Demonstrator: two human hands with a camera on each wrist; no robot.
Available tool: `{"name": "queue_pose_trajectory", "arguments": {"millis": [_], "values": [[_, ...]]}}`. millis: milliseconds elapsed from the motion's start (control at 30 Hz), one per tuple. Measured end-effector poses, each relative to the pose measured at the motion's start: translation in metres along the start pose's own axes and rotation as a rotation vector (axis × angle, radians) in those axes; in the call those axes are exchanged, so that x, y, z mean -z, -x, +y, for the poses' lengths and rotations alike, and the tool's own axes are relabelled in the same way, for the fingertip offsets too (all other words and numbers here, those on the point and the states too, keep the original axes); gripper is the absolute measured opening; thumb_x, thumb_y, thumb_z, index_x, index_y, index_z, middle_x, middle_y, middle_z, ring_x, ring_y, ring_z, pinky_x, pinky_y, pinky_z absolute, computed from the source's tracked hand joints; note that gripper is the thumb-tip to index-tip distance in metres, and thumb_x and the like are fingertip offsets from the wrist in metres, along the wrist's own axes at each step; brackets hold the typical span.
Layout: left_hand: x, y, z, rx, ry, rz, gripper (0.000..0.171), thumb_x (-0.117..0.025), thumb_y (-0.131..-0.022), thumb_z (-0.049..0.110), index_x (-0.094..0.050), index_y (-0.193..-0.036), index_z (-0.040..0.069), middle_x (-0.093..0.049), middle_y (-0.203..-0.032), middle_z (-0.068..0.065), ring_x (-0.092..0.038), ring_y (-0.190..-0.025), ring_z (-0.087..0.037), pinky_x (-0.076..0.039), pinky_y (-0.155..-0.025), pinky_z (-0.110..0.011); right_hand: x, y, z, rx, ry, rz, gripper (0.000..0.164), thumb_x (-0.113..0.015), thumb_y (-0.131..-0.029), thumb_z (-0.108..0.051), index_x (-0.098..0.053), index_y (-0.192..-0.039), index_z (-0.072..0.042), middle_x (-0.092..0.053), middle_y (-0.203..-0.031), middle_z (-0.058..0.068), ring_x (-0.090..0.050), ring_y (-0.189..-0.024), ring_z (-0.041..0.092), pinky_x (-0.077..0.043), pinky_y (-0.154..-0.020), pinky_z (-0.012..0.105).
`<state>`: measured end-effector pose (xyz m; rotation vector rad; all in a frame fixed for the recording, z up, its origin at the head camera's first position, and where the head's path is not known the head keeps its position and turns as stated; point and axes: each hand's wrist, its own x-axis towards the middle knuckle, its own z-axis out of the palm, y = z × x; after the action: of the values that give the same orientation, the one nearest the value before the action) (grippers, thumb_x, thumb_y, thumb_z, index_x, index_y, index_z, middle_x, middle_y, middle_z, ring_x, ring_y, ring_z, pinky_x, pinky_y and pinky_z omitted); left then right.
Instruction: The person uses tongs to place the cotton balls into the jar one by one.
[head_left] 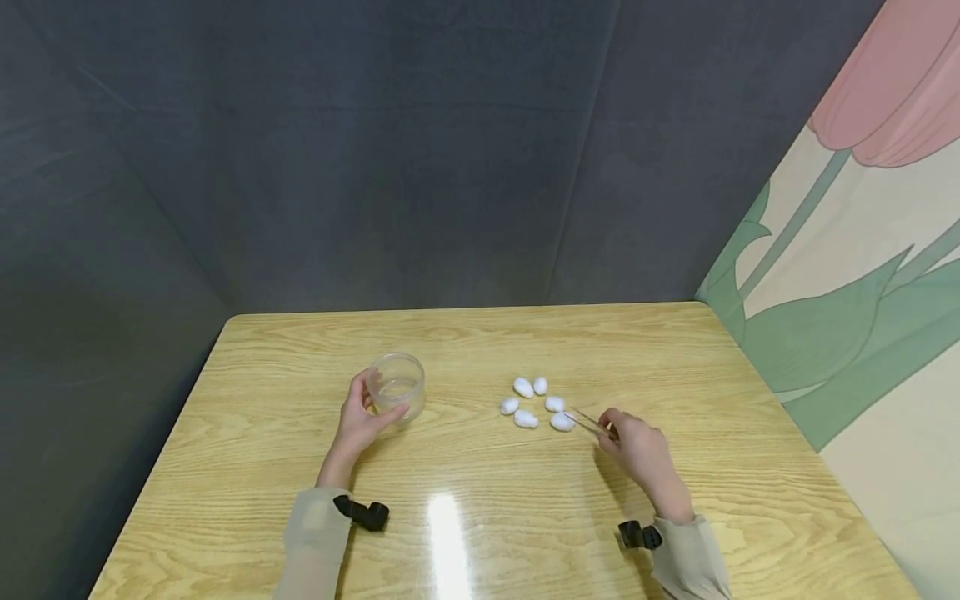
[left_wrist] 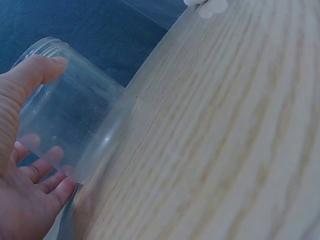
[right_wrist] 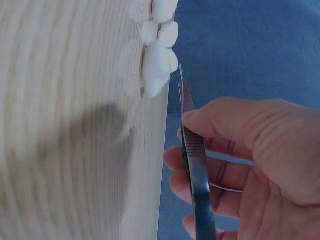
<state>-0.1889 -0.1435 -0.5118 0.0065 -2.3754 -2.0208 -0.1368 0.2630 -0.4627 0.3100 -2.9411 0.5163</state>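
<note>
My left hand [head_left: 363,417] grips a clear plastic jar [head_left: 397,387] with no lid, thumb on one side and fingers round the other. In the left wrist view the jar [left_wrist: 75,110] stands on the table and looks empty. Metal tweezers [right_wrist: 192,150] are pinched between the thumb and fingers of my right hand [head_left: 637,446]. Their tips point at the nearest white cotton ball [head_left: 562,422]; in the right wrist view the tips stand apart, with nothing between them. Several more cotton balls [head_left: 527,419] lie beside it in a loose cluster.
The wood-grain table [head_left: 480,492] has a dark cloth [head_left: 390,167] rising behind its far edge. A wall with a painted flower [head_left: 832,333] stands on the right. Black wrist cameras [head_left: 363,512] are strapped over both sleeves.
</note>
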Motion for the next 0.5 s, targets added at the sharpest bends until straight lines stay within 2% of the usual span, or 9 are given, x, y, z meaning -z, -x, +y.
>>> {"name": "queue_pose_trajectory", "arguments": {"millis": [133, 333, 500], "values": [[0.000, -0.001, -0.001, -0.011, -0.019, 0.006, 0.084, -0.079, -0.074, 0.009, -0.029, -0.142, 0.006, -0.036, -0.141, -0.017, -0.039, -0.124, -0.036, -0.033, -0.100, -0.051, -0.001, 0.001, -0.001, 0.050, 0.039, 0.003, 0.013, -0.072, -0.079, -0.005, -0.062, -0.088, -0.007, -0.059, -0.068, -0.001, -0.048, -0.056, 0.010, -0.037, -0.048, 0.032], [0.001, -0.001, -0.001, -0.013, -0.025, -0.003, 0.083, -0.078, -0.075, 0.009, -0.028, -0.142, 0.006, -0.034, -0.142, -0.018, -0.038, -0.125, -0.037, -0.028, -0.104, -0.052, -0.002, 0.003, -0.002, 0.034, 0.056, 0.014, 0.012, -0.071, -0.080, -0.006, -0.063, -0.089, -0.008, -0.061, -0.071, -0.002, -0.053, -0.062, 0.015, -0.036, -0.054, 0.038], [0.001, 0.008, 0.021, 0.010, -0.012, -0.026, 0.082, -0.074, -0.077, 0.002, -0.025, -0.142, 0.000, -0.030, -0.144, -0.024, -0.034, -0.127, -0.041, -0.022, -0.107, -0.053, -0.003, 0.003, -0.001, 0.028, 0.054, 0.019, 0.011, -0.070, -0.081, -0.007, -0.064, -0.090, -0.009, -0.060, -0.072, -0.002, -0.051, -0.062, 0.014, -0.035, -0.055, 0.039]]}}
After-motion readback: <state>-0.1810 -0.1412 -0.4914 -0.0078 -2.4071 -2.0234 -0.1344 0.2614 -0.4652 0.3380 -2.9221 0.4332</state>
